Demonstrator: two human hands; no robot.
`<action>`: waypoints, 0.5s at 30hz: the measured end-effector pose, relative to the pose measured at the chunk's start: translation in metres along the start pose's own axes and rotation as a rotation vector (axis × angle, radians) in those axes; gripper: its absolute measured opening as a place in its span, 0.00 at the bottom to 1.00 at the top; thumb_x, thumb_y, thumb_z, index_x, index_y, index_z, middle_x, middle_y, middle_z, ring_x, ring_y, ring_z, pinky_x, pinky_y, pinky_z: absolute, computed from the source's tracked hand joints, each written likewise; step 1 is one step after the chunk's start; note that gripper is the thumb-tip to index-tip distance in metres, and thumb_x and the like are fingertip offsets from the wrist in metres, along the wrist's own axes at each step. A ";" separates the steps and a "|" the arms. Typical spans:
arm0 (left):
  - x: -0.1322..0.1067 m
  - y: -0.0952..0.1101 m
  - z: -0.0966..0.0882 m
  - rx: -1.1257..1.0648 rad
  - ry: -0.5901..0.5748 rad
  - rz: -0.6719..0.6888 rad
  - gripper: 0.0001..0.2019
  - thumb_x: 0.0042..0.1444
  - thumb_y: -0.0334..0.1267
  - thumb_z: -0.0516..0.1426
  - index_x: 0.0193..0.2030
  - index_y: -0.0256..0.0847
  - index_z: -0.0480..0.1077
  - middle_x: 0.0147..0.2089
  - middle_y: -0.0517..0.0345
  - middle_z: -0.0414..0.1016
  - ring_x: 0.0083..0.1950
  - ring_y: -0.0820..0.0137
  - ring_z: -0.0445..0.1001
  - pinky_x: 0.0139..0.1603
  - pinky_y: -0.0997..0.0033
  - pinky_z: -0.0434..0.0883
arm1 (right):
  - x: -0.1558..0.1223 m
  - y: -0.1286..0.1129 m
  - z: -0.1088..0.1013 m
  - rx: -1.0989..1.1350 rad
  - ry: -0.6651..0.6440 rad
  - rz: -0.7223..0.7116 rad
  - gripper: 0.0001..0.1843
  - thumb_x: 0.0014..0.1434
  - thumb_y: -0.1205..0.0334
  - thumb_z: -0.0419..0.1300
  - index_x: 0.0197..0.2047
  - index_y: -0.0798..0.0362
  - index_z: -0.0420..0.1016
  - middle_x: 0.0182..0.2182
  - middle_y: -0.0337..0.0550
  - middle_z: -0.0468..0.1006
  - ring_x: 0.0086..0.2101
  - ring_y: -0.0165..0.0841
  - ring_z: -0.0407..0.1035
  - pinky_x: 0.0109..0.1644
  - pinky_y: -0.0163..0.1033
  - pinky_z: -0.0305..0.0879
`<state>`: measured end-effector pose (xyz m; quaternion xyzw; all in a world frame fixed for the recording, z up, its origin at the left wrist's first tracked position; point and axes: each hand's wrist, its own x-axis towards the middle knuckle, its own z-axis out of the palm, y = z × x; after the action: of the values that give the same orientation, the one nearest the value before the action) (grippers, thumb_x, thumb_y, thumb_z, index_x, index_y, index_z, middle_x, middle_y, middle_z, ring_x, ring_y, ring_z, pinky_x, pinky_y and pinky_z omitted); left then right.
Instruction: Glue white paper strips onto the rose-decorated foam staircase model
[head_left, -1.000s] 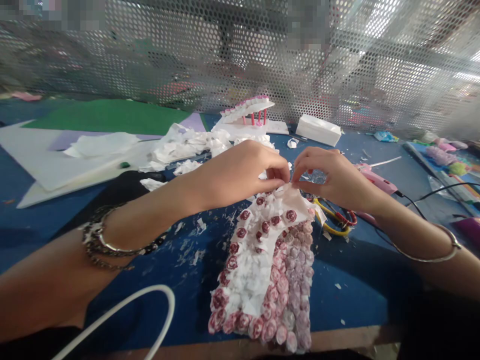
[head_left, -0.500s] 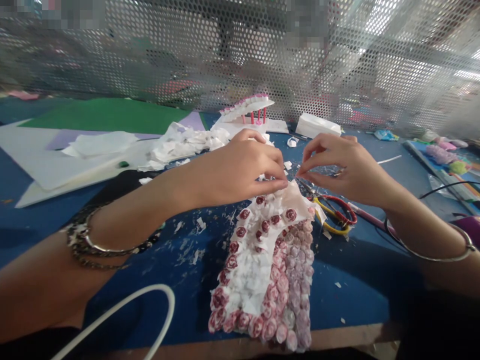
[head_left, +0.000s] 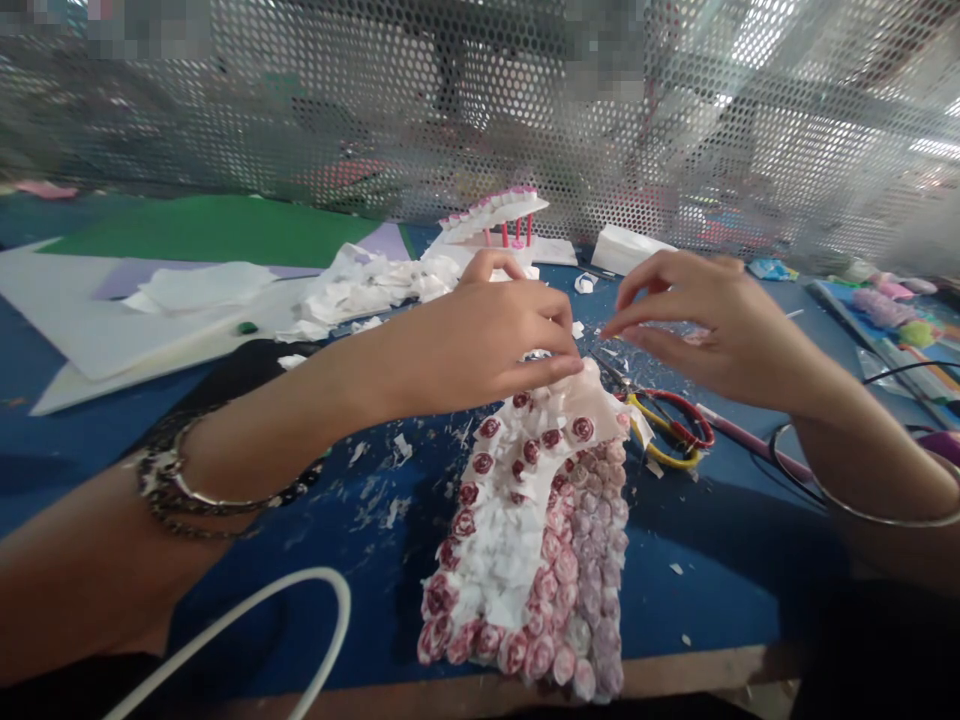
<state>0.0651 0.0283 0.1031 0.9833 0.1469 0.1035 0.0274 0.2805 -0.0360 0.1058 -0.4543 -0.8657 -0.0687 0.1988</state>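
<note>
A panel covered in white paper and small rolled paper roses (head_left: 499,540) lies on the blue table, its roses dark red, pink and mauve. At its far end, my left hand (head_left: 517,325) is closed, thumb and fingertips gripping the pale paper edge. To the right and apart from the panel, my right hand (head_left: 682,310) hovers with thumb and forefinger pinched together. Anything between those fingertips is too small to make out. Scissors (head_left: 679,430) with red and yellow handles lie below my right hand, beside the panel.
Torn white paper (head_left: 367,285) is heaped behind my left arm, near a green sheet (head_left: 217,230). A small model with pink posts (head_left: 495,220) stands by the perforated metal screen (head_left: 480,110). A white cable (head_left: 330,600) loops at front left. Paper scraps litter the table.
My right hand has drawn away to the right, widening the space between it and the panel. My left hand stays nearly still at the panel's far end.
</note>
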 end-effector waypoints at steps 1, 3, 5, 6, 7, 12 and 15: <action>0.000 0.000 0.000 -0.005 0.006 -0.004 0.20 0.62 0.44 0.43 0.37 0.43 0.74 0.43 0.57 0.73 0.44 0.70 0.67 0.58 0.59 0.42 | -0.001 0.000 -0.006 -0.013 0.029 0.014 0.14 0.60 0.58 0.50 0.40 0.48 0.76 0.40 0.44 0.70 0.41 0.33 0.65 0.44 0.42 0.56; 0.000 -0.001 0.000 -0.010 0.013 -0.012 0.20 0.62 0.45 0.42 0.37 0.43 0.74 0.43 0.57 0.73 0.44 0.70 0.68 0.59 0.59 0.41 | -0.003 0.000 -0.016 -0.031 0.069 0.030 0.13 0.60 0.59 0.50 0.41 0.49 0.75 0.40 0.44 0.70 0.40 0.33 0.65 0.44 0.40 0.58; 0.000 -0.001 0.000 -0.008 0.003 -0.021 0.20 0.61 0.45 0.42 0.37 0.43 0.74 0.42 0.58 0.73 0.45 0.69 0.68 0.59 0.59 0.42 | -0.004 0.001 -0.021 -0.018 0.086 0.025 0.12 0.59 0.58 0.52 0.39 0.50 0.76 0.39 0.43 0.71 0.38 0.31 0.66 0.43 0.39 0.59; 0.000 -0.002 0.000 -0.004 0.001 -0.022 0.19 0.61 0.46 0.43 0.37 0.44 0.73 0.42 0.57 0.73 0.45 0.69 0.68 0.59 0.59 0.42 | -0.005 0.002 -0.021 -0.001 0.079 0.017 0.10 0.58 0.58 0.54 0.37 0.49 0.76 0.38 0.43 0.71 0.37 0.31 0.66 0.43 0.39 0.59; 0.000 -0.002 0.000 0.000 0.002 -0.023 0.19 0.61 0.46 0.43 0.38 0.44 0.73 0.42 0.57 0.74 0.45 0.69 0.68 0.59 0.59 0.43 | -0.005 0.003 -0.020 0.020 0.065 0.011 0.09 0.57 0.57 0.55 0.35 0.49 0.76 0.37 0.42 0.72 0.36 0.31 0.66 0.42 0.38 0.59; -0.003 -0.004 -0.003 0.004 0.031 -0.009 0.17 0.62 0.44 0.44 0.39 0.44 0.73 0.43 0.57 0.74 0.44 0.70 0.68 0.59 0.61 0.45 | -0.003 0.003 -0.010 0.110 0.072 0.072 0.05 0.52 0.60 0.60 0.26 0.51 0.72 0.27 0.38 0.74 0.29 0.29 0.66 0.35 0.38 0.60; -0.006 -0.005 -0.007 0.006 0.061 0.010 0.16 0.62 0.45 0.45 0.40 0.45 0.72 0.43 0.58 0.74 0.44 0.71 0.69 0.58 0.62 0.46 | -0.005 -0.008 -0.007 0.294 0.050 0.109 0.05 0.51 0.63 0.61 0.25 0.53 0.71 0.28 0.38 0.75 0.31 0.27 0.68 0.36 0.36 0.62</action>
<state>0.0570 0.0312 0.1088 0.9805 0.1431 0.1330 0.0194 0.2783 -0.0465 0.1112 -0.4647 -0.8353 0.0582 0.2880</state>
